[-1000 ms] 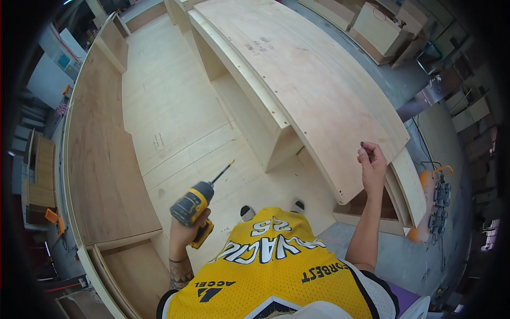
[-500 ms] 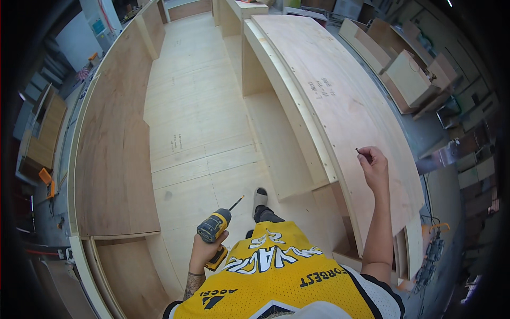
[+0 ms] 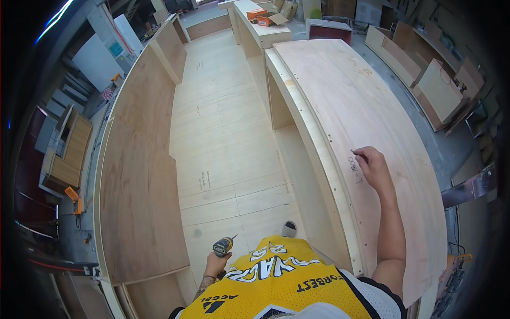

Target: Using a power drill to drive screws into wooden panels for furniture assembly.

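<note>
My left hand (image 3: 214,265) is wrapped round the grip of a yellow and black cordless drill (image 3: 222,246), held low in front of my body. Its bit points up and to the right, touching nothing. Over the long curved plywood panel (image 3: 382,125) on the right, my right hand (image 3: 375,166) pinches a small dark screw (image 3: 354,152) between thumb and fingertips. Dark handwritten marks lie on the panel under these fingers, partly hidden by them. Several screw heads dot the panel's left edge. Whether the screw touches the panel, I cannot tell.
A tall plywood side wall (image 3: 139,186) runs along the left. Between it and the panel lies a plywood floor (image 3: 226,143), where my foot stands. Orange boxes (image 3: 271,19) sit on the far counter end. Wooden cabinet parts (image 3: 441,90) stand at the far right.
My view has shifted forward along the panel, and the handwriting is now by my right hand. The screw stays pinched there. The drill remains in my left hand, now lower in the picture.
</note>
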`<state>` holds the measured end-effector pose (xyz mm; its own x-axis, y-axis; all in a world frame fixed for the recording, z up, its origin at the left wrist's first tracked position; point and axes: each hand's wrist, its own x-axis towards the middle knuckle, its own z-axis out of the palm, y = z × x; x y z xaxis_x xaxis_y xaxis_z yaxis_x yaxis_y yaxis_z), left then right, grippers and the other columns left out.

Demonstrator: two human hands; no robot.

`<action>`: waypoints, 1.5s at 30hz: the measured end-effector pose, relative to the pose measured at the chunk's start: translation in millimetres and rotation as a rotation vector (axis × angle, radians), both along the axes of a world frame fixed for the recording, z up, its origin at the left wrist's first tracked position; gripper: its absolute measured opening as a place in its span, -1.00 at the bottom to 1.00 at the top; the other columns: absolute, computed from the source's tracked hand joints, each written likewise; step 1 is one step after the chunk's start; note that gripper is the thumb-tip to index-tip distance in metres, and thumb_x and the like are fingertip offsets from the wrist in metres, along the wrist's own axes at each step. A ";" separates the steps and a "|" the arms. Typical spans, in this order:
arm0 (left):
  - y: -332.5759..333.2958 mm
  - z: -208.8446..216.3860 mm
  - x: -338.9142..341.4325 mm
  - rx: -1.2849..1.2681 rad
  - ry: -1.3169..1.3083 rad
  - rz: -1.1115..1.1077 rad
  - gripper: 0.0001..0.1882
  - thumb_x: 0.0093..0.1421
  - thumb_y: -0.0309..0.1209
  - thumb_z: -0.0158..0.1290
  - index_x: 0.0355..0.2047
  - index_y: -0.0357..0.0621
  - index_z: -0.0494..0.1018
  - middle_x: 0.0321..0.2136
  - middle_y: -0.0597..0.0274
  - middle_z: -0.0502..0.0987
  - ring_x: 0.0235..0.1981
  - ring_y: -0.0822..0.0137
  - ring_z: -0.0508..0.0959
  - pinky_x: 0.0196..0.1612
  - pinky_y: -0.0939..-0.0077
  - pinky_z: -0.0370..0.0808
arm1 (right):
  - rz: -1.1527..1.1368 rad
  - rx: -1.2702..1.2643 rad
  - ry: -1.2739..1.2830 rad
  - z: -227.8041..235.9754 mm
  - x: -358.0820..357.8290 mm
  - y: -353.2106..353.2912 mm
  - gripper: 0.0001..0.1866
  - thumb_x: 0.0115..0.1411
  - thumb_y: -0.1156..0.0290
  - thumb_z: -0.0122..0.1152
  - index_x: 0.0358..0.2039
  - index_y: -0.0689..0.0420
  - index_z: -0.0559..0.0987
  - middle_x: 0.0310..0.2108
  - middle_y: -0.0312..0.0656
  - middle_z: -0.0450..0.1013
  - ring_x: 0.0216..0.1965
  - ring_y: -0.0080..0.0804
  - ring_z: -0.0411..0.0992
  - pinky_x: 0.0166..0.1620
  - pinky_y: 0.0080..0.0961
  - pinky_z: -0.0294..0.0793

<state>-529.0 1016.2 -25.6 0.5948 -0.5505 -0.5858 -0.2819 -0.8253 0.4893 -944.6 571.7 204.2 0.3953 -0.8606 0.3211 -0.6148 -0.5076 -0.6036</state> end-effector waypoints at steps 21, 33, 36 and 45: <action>-164.9 -136.4 341.7 0.064 0.222 0.195 -0.62 0.16 -0.20 0.31 -0.46 -0.35 0.56 -0.64 0.08 0.55 -0.63 0.20 0.60 -0.54 0.27 0.53 | -0.020 -0.147 -0.017 54.4 365.4 -241.2 -0.80 0.29 0.54 0.26 -0.10 0.29 0.68 -0.26 -0.03 0.63 -0.27 -0.30 0.60 -0.16 -0.39 0.56; -440.5 -131.2 482.8 -0.034 0.351 0.257 -0.63 0.17 -0.22 0.33 -0.51 -0.32 0.53 -0.66 0.13 0.52 -0.72 0.24 0.53 -0.62 0.30 0.50 | 0.038 -0.396 0.001 127.8 450.8 -484.5 -0.88 0.23 0.58 0.22 -0.24 0.27 0.65 -0.28 0.03 0.52 -0.24 -0.02 0.56 -0.16 -0.21 0.53; -499.7 -109.3 484.3 -0.042 0.201 0.106 -0.61 0.16 -0.19 0.33 -0.55 -0.29 0.56 -0.67 0.12 0.55 -0.70 0.25 0.56 -0.60 0.32 0.49 | 0.012 -0.508 -0.050 139.5 463.7 -563.8 -0.88 0.23 0.55 0.24 -0.23 0.26 0.66 -0.26 0.02 0.51 -0.24 0.02 0.54 -0.14 -0.18 0.52; -601.9 -120.8 509.5 0.052 0.212 0.193 -0.58 0.14 -0.15 0.36 -0.48 -0.37 0.62 -0.59 0.10 0.63 -0.60 0.26 0.63 -0.50 0.34 0.51 | 0.043 -0.417 -0.018 142.4 511.9 -741.5 -0.89 0.24 0.53 0.24 -0.25 0.26 0.65 -0.27 0.04 0.52 -0.21 0.04 0.53 -0.10 -0.14 0.52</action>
